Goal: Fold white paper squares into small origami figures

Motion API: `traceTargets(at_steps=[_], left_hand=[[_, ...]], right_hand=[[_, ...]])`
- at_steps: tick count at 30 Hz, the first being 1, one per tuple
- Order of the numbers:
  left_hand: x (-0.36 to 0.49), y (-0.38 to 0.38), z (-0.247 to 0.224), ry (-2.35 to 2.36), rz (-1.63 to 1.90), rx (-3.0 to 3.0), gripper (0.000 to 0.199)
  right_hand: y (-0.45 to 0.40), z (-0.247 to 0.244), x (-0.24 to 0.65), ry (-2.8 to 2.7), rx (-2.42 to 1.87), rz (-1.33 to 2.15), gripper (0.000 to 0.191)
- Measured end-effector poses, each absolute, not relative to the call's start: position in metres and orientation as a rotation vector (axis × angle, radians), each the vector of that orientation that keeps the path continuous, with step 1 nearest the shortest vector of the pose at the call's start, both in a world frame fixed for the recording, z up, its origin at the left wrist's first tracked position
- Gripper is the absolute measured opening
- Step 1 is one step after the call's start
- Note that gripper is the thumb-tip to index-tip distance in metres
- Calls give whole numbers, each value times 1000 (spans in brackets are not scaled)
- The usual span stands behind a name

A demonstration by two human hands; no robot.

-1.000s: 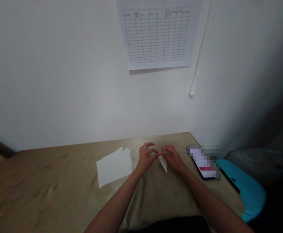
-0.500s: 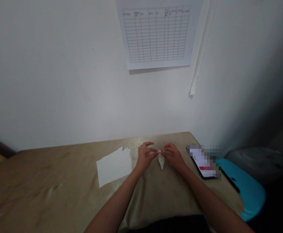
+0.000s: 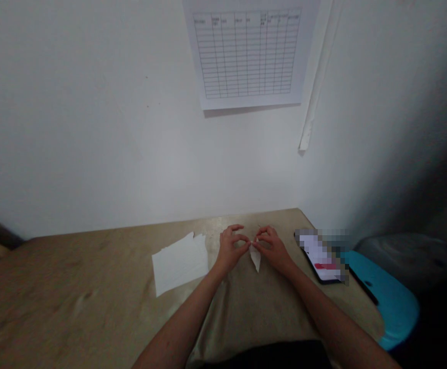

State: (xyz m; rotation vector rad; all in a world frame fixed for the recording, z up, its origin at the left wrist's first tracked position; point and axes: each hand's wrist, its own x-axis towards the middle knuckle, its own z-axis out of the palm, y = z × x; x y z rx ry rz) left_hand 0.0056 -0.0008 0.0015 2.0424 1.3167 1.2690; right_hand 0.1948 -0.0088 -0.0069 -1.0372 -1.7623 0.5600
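Note:
A small folded piece of white paper (image 3: 256, 259) hangs between my two hands, its pointed end toward me. My left hand (image 3: 231, 248) pinches its upper end between thumb and index finger, the other fingers curved and raised. Close against it, my right hand (image 3: 272, 247) pinches the same end from the right. The fingertips of both hands nearly meet. To the left of my left hand, white sheets with a torn upper edge (image 3: 180, 264) lie on the brown covered table (image 3: 104, 287).
A phone with a lit, partly blurred screen (image 3: 319, 259) lies at the table's right side. Beyond that edge is a turquoise stool or seat (image 3: 400, 302). A printed grid sheet (image 3: 250, 56) hangs on the white wall (image 3: 92, 128) behind the table.
The lower tip of the small folded paper has swung slightly to the right and toward me. My fingertips have shifted a little; both arms stay nearly in place.

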Motion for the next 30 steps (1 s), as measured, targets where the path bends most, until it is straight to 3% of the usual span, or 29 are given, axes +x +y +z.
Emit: traceTargets(at_steps=[11, 16, 30], left_hand=[[-2, 5, -2, 1312, 1459, 1852, 9], [-2, 7, -3, 1349, 1545, 1750, 16], [0, 8, -9, 1418, 1516, 1809, 12]], right_hand=[[1, -19, 199, -1679, -1181, 495, 30], [3, -24, 203, -1716, -1330, 384, 26], [4, -24, 201, -1754, -1388, 394, 5]])
